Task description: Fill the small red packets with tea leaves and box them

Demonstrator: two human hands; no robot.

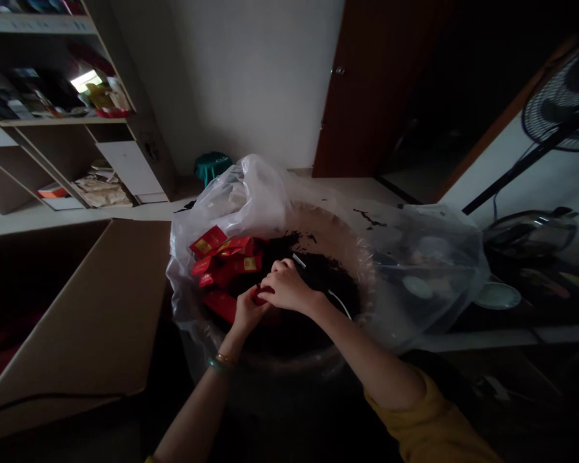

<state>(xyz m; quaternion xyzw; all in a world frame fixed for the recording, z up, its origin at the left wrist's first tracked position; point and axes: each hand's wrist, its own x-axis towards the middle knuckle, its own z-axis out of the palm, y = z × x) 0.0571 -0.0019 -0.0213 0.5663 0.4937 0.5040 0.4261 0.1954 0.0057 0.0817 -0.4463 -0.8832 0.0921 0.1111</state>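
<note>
My left hand (249, 310) and my right hand (284, 287) meet above a wide round tub lined with clear plastic (340, 222). Their fingers are closed together on a small red packet (259, 298), mostly hidden by the fingers. Below them lies dark, loose, leaf-like material (325, 276). Several red packets with gold labels (229, 257) are heaped at the tub's left side. A small white-grey flat piece (299, 260) lies just past my right hand. Near the right wrist, a thin white curved strip (340, 303) rests on the dark material.
At left stands an open cardboard box (82, 321). Bunched clear plastic (251, 193) rises behind the tub. More plastic (424, 270) spreads right, near a bowl (496, 295) and a glass kettle (535, 233). A fan (562, 96) stands at upper right. Behind are shelves (53, 122) and a door (361, 96).
</note>
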